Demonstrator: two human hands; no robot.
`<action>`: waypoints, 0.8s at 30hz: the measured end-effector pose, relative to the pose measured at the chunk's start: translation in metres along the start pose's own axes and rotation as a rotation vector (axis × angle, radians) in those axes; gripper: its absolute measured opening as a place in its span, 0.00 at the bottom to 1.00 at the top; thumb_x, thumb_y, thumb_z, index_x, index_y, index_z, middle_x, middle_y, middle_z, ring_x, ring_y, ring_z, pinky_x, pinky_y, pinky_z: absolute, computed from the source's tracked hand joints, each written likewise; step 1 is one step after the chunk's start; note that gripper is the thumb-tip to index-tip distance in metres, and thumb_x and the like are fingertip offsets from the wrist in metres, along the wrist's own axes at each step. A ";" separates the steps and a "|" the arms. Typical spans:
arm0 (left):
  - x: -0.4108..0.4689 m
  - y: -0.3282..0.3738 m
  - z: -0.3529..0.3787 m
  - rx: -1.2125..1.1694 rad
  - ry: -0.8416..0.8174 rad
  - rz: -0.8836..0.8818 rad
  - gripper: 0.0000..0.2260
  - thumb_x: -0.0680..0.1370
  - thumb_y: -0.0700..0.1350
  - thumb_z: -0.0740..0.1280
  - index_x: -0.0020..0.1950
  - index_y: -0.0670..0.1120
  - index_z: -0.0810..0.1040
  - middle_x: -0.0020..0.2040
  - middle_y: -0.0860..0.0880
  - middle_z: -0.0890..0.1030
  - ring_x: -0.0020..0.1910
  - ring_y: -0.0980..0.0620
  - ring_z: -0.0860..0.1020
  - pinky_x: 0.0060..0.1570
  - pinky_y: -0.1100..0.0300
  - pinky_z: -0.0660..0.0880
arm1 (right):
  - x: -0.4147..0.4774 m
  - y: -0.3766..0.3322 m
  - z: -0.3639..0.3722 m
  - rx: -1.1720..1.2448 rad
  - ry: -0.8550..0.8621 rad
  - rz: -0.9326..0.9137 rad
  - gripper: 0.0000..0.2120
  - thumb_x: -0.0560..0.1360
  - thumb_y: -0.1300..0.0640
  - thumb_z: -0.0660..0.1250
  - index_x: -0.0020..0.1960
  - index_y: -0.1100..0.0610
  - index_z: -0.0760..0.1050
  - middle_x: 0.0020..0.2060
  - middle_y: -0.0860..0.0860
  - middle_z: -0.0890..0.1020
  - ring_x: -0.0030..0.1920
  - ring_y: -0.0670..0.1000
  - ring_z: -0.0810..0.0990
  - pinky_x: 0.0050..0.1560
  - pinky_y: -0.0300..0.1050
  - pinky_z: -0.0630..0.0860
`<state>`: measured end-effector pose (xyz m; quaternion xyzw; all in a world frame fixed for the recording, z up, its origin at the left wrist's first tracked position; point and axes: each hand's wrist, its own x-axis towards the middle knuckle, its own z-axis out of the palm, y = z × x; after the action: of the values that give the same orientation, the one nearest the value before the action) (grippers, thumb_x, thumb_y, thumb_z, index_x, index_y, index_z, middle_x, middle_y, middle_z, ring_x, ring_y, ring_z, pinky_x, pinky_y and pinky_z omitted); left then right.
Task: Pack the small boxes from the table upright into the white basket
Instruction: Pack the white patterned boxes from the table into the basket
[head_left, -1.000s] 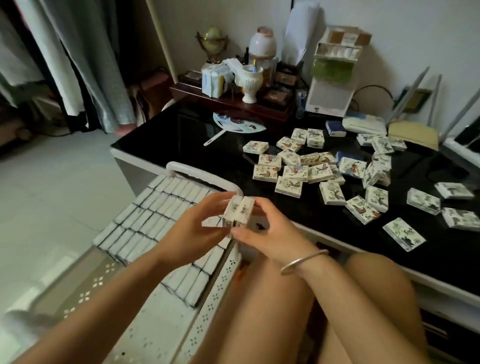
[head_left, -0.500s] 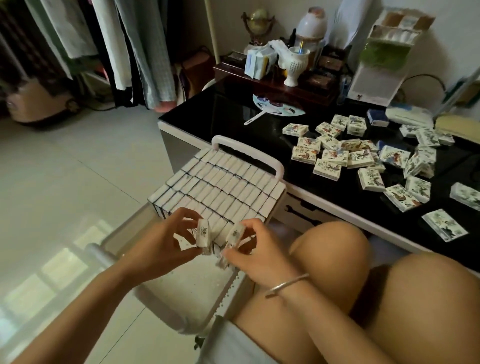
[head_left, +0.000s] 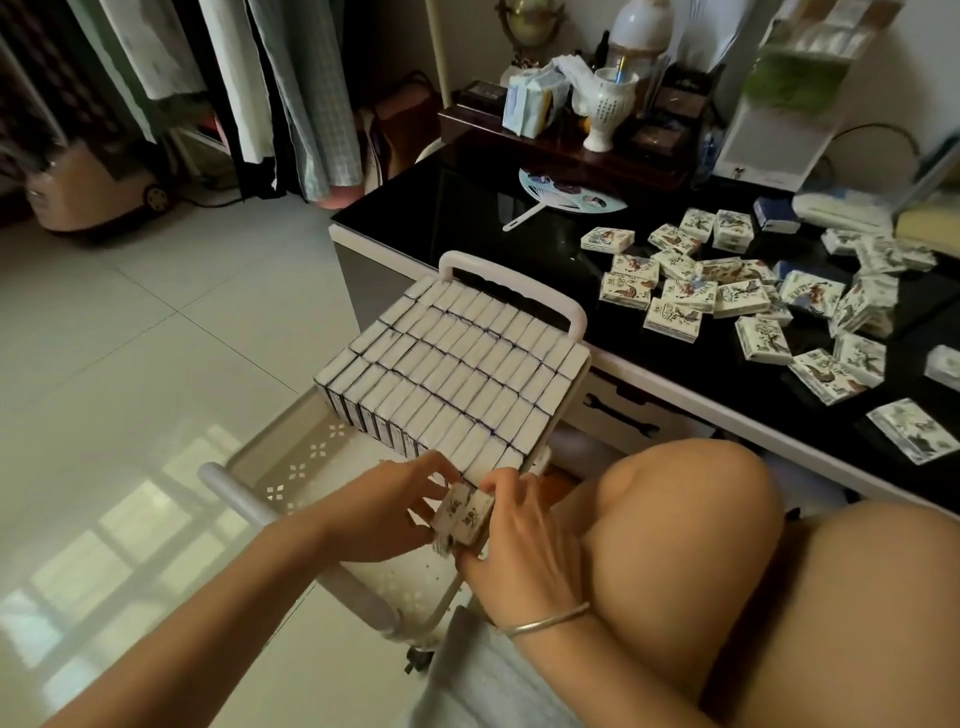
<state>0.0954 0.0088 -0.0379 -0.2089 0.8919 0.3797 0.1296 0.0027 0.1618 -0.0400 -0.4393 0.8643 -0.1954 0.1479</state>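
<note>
The white basket (head_left: 291, 470) stands on the floor beside my knees, its far half filled with several rows of upright small boxes (head_left: 457, 364). At the near end of those rows, my left hand (head_left: 387, 509) and my right hand (head_left: 519, 535) together hold two small white boxes (head_left: 465, 517) side by side, just above the basket's open part. My left fingers pinch the left box; my right fingers curl round the right one. Several loose boxes (head_left: 727, 296) with bird pictures lie flat on the black table (head_left: 519, 244).
The basket has a handle at the far end (head_left: 511, 275) and one at the near end (head_left: 296, 551). A paper fan (head_left: 566, 197), a white vase (head_left: 610, 109) and a wooden tray stand at the table's back. Clothes hang at the left over the tiled floor.
My view has tilted down and left toward the basket. Both hands have carried the two boxes from table height down to the near end of the packed rows, and now hold them together.
</note>
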 end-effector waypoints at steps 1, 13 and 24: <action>0.004 -0.002 0.003 -0.046 -0.027 -0.020 0.24 0.73 0.40 0.73 0.66 0.52 0.69 0.61 0.54 0.80 0.52 0.59 0.81 0.50 0.57 0.81 | 0.000 0.001 0.002 0.005 0.005 0.009 0.27 0.69 0.43 0.70 0.61 0.47 0.61 0.59 0.48 0.69 0.57 0.51 0.76 0.40 0.41 0.65; 0.010 -0.002 -0.006 -0.796 -0.104 -0.372 0.13 0.75 0.37 0.72 0.58 0.39 0.78 0.52 0.44 0.83 0.53 0.48 0.83 0.57 0.53 0.79 | 0.017 0.020 0.006 0.266 -0.041 0.105 0.20 0.69 0.40 0.70 0.53 0.47 0.65 0.42 0.41 0.71 0.42 0.46 0.74 0.40 0.43 0.71; 0.017 0.001 0.002 -0.520 -0.021 -0.410 0.07 0.74 0.38 0.73 0.50 0.45 0.80 0.50 0.47 0.82 0.51 0.49 0.81 0.52 0.55 0.81 | 0.025 0.025 0.009 0.165 -0.018 0.142 0.21 0.69 0.43 0.72 0.50 0.47 0.62 0.44 0.44 0.75 0.47 0.52 0.79 0.41 0.45 0.72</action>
<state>0.0804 0.0060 -0.0450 -0.4063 0.7030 0.5628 0.1549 -0.0248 0.1528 -0.0617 -0.3649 0.8729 -0.2509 0.2049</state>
